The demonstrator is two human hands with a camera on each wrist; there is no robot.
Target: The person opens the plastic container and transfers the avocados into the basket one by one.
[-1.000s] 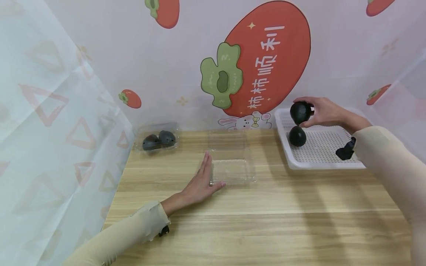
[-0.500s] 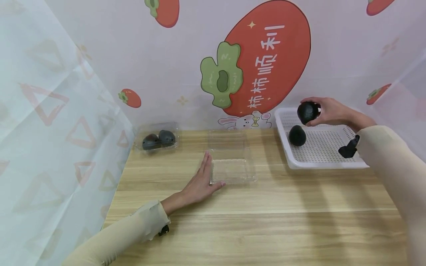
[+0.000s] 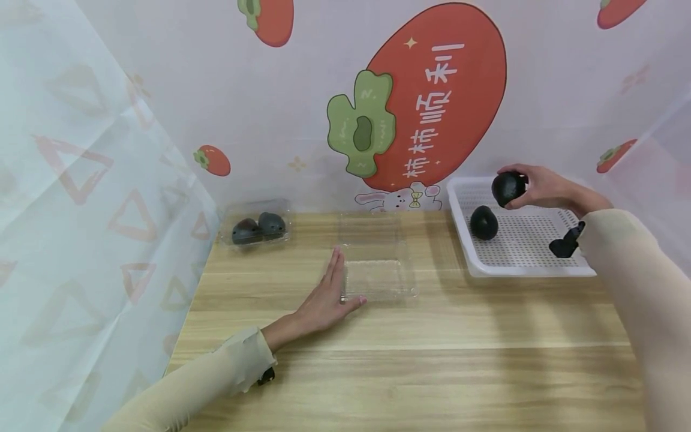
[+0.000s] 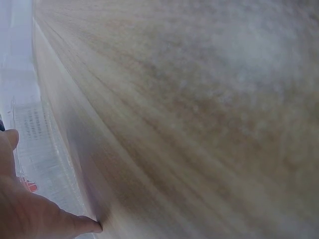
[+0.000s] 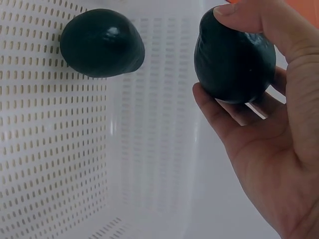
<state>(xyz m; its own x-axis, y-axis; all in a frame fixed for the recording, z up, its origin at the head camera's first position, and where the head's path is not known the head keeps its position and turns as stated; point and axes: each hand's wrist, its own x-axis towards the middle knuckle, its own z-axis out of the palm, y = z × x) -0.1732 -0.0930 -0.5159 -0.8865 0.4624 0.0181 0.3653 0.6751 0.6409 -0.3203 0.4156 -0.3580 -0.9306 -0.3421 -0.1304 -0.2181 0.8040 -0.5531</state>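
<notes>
My right hand point(image 3: 545, 187) holds a dark green avocado point(image 3: 508, 189) between thumb and fingers, raised over the back of the white basket point(image 3: 474, 264). A second avocado point(image 3: 483, 222) lies on the basket floor by its left wall, apart from the held one in the right wrist view. My left hand point(image 3: 322, 300) is spread beside an open clear plastic clamshell box point(image 3: 378, 279), straight fingers along its left side and thumb at its front edge. In the left wrist view, part of that hand point(image 4: 35, 214) shows at the lower left.
Another clear plastic box point(image 3: 288, 225) holds two dark avocados point(image 3: 258, 228) at the back left of the wooden table point(image 3: 421, 372). A printed sheet point(image 3: 281, 108) stands right behind the table, and a pale sheet point(image 3: 65, 240) closes off the left side.
My right hand has shifted a little to the right with the avocado, away from above the one in the basket. The left hand and the box have stayed put.
</notes>
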